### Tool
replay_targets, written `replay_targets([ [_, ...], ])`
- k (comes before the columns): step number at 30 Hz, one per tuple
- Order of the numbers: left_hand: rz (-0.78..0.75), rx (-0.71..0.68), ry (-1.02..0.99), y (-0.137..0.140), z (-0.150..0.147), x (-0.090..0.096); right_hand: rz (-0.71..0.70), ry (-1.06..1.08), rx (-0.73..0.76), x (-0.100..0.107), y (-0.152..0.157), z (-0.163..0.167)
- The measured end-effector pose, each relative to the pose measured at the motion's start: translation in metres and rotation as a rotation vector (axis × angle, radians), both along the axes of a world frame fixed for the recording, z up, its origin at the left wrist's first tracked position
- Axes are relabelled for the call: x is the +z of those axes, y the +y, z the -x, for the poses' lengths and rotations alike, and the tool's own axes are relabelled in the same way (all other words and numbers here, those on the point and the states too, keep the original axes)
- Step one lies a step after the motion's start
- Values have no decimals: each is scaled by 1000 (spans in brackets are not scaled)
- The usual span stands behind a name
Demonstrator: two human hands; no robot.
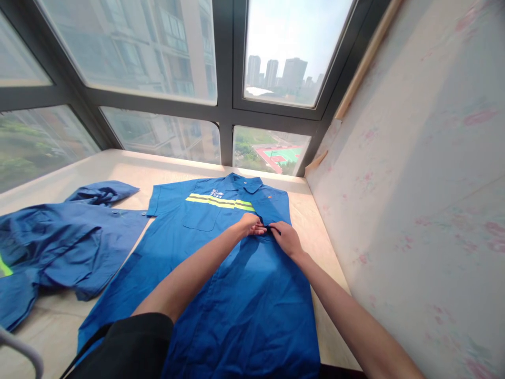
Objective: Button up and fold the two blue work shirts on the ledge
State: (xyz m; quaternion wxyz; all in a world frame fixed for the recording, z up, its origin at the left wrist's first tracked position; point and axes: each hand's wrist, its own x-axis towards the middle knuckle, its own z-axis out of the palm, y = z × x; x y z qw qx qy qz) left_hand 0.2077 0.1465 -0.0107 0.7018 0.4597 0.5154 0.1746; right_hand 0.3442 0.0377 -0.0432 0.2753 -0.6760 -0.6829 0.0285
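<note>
A blue short-sleeved work shirt (252,305) lies spread out, front side up, its collar (244,181) toward the window. A yellow-and-grey reflective strip (215,200) crosses its chest above a pocket (200,218). On the right side, a flap of blue cloth (270,208), which looks like the sleeve folded inward, covers the end of the strip. My left hand (252,224) is closed, pinching the flap's lower edge. Beside it, my right hand (286,238) grips the same edge between thumb and fingers. The fingertips partly hide the cloth between them.
A second blue garment (79,239) lies crumpled on the left of the pale surface (331,295). Windows (272,147) stand behind the shirt, and a flower-patterned wall (426,210) rises close on the right. A grey curved bar (23,350) shows at lower left.
</note>
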Motion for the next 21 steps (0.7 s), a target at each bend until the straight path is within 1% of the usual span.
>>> replay_targets([
  [2,92,-6,5,1,1,1,-63,237,-29,-8,0,-5],
  [4,148,-14,4,1,-1,1,-86,397,-44,-14,-2,-9],
  [7,196,-12,13,3,-7,-1,-96,510,-47,-18,-4,-11],
  [10,222,-3,36,3,-12,-6,-108,555,-61,-19,-7,-11],
  [13,232,2,53,3,-14,-10,-120,553,-64,-18,-9,-9],
  [15,231,-3,55,3,-13,-10,-135,514,-48,-17,-10,-7],
  [18,232,-39,51,4,-12,-7,-179,385,16,-14,-12,-4],
  [21,209,-75,51,7,-13,-2,-195,194,72,-14,-15,-2],
])
